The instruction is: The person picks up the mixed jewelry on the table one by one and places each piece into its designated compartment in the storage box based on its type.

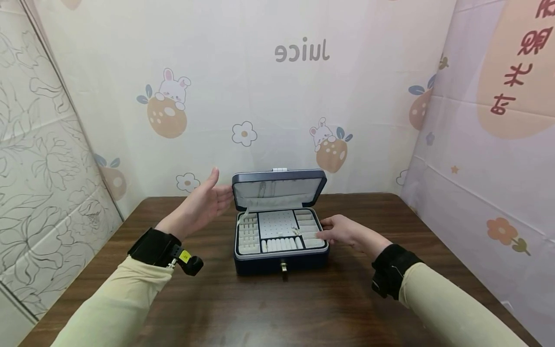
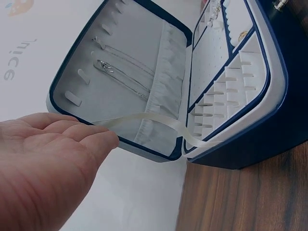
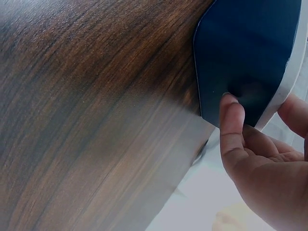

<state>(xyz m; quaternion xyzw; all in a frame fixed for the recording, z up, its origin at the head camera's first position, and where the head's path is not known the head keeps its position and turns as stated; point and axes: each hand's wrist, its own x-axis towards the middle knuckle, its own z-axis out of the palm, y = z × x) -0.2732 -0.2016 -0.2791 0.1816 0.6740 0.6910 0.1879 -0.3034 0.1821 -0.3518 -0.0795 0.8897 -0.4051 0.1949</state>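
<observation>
A dark blue jewelry box [image 1: 282, 265] stands on the table with its lid [image 1: 279, 176] raised. Pale compartments, ring rolls [image 1: 282, 245] and a dotted earring panel [image 1: 275, 222] fill the top tray. In the left wrist view, necklaces [image 2: 122, 79] hang inside the lid, and a ribbon [image 2: 159, 118] joins lid and base. My left hand [image 1: 208, 205] has its fingers straight, with the tips at the lid's left edge. On the opposite side, my right hand [image 1: 347, 232] grips the base's right wall: the thumb lies over the rim, and the fingers [image 3: 232, 118] press the outer side.
The brown wooden table [image 1: 269, 313] extends around the box. Behind it hangs a printed curtain [image 1: 243, 72], with more patterned cloth at left and right. A small metal clasp [image 1: 284, 267] sticks out from the box's front.
</observation>
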